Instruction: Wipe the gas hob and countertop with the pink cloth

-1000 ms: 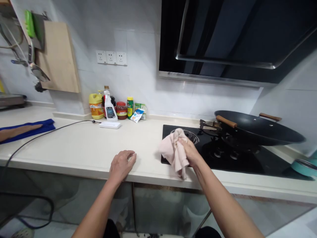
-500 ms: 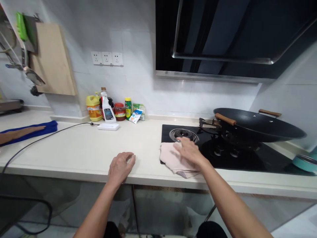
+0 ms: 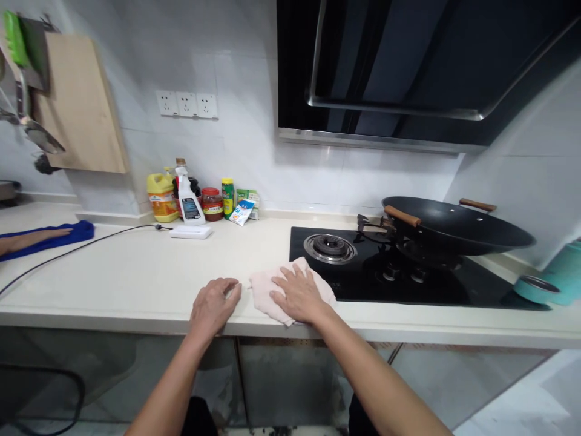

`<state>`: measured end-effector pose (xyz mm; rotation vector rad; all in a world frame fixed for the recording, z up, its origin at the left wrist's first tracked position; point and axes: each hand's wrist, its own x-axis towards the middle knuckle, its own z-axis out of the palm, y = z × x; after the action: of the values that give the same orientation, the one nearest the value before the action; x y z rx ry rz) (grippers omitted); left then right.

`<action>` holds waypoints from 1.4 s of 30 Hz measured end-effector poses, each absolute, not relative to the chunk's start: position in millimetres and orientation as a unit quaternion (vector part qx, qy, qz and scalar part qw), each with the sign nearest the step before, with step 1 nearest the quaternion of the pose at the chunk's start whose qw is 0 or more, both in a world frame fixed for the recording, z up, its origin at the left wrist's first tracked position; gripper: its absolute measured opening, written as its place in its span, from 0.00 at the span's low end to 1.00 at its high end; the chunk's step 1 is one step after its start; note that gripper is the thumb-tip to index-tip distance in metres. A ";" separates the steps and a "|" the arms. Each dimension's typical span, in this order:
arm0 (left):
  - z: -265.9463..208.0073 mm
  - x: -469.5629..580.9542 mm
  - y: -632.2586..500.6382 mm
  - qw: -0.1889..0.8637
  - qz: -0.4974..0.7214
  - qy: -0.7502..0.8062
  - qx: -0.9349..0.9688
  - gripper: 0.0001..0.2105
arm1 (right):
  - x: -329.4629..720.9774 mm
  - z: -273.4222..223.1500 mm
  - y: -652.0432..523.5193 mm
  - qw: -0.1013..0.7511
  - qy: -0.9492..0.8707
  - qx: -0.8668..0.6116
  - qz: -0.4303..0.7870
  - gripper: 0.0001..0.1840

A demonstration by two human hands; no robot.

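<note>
A pale pink cloth (image 3: 267, 297) lies on the counter's front part, with its right side over the near left corner of the black cooktop. My right hand (image 3: 297, 293) rests flat on it, fingers spread, palm down. To the left of the cloth, my left hand (image 3: 213, 306) sits on the counter near the front edge. Its fingers are curled in, the thumb close to the index finger, and nothing shows in them. Behind the cloth is the left burner (image 3: 330, 248) of the cooktop.
A large black wok (image 3: 454, 227) with wooden handles stands on the cooktop's right burner. Along the wall are a spray bottle (image 3: 187, 200), a yellow jug (image 3: 162, 197) and a red-lidded jar (image 3: 212, 204). At far left another person's hand (image 3: 40, 237) rests on a blue cloth (image 3: 82, 231).
My right hand has come down flat on the pink cloth. Hand and cloth have moved left, off most of the cooktop, and the cloth lies more spread out. My left hand keeps its pose.
</note>
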<state>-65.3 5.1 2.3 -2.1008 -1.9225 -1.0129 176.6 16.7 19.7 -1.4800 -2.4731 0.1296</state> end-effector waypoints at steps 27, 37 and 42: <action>2.4 -72.0 10.1 0.040 -0.347 -0.641 -0.684 0.18 | 353.8 20.3 79.2 0.132 -0.649 -0.749 0.029 0.36; 4.7 -70.5 11.0 0.024 -0.327 -0.662 -0.674 0.21 | 387.6 1.8 5.5 0.204 -0.752 -0.627 -0.018 0.24; 7.9 -68.9 9.6 0.030 -0.324 -0.661 -0.676 0.21 | 448.6 -13.6 -34.3 0.225 -0.722 -0.647 -0.101 0.22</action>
<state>-68.9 9.6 7.9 -2.0839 -2.0388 -0.9999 448.6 -34.3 -13.6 -1.7833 -1.9909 -0.2792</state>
